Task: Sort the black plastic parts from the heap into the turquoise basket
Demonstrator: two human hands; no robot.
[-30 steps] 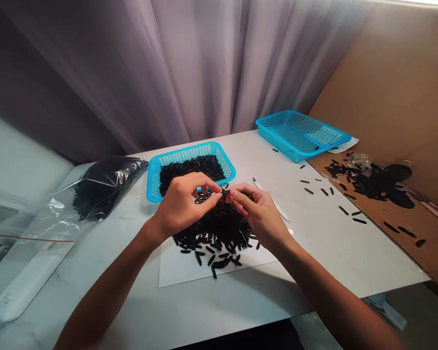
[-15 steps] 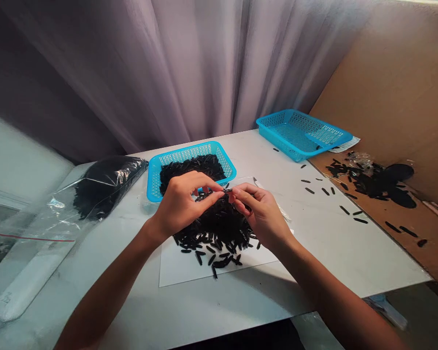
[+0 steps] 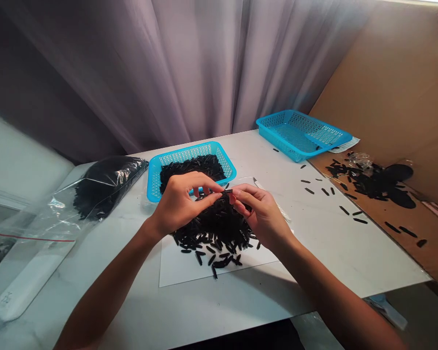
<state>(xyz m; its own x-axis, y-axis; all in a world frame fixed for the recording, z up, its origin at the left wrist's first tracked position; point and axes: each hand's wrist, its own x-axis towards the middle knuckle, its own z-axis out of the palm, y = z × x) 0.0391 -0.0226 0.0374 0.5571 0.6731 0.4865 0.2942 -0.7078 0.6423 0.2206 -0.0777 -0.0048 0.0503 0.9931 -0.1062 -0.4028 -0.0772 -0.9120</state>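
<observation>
Compared with half a second back, barely anything's moved: the left fingertips have slid a hair left, and everything else on the table looks the same. Left hand (image 3: 178, 201) has thumb and index finger pinched on one end of a little black piece (image 3: 227, 191), with the other fingers curled loosely behind. Right hand (image 3: 264, 211) has its thumb and index finger pinched together at the other end. Can't make out any detail on the piece, it's tiny and dark. It's held up over the far part of a big black pile (image 3: 222, 226).

That pile sits on a white sheet (image 3: 177, 273), with loose bits straggling right to the sheet's near edge. Just past the hands, toward the table's far edge, there's a blue basket (image 3: 154, 180) with loads more black pieces in it. A slim white tool (image 3: 256, 183) with a dark tip pokes out behind the right hand.

Further out, a clear bag (image 3: 102, 187) of black stuff lies along the table's (image 3: 138, 306) left edge, above a long white block (image 3: 32, 282). A second blue basket (image 3: 277, 142) is at the far right corner, overhanging some cardboard (image 3: 379, 223). Strays dot the table's right edge, and a messy black heap (image 3: 368, 182) lies on that cardboard. Grey-purple curtain (image 3: 204, 73) hangs behind it all.
</observation>
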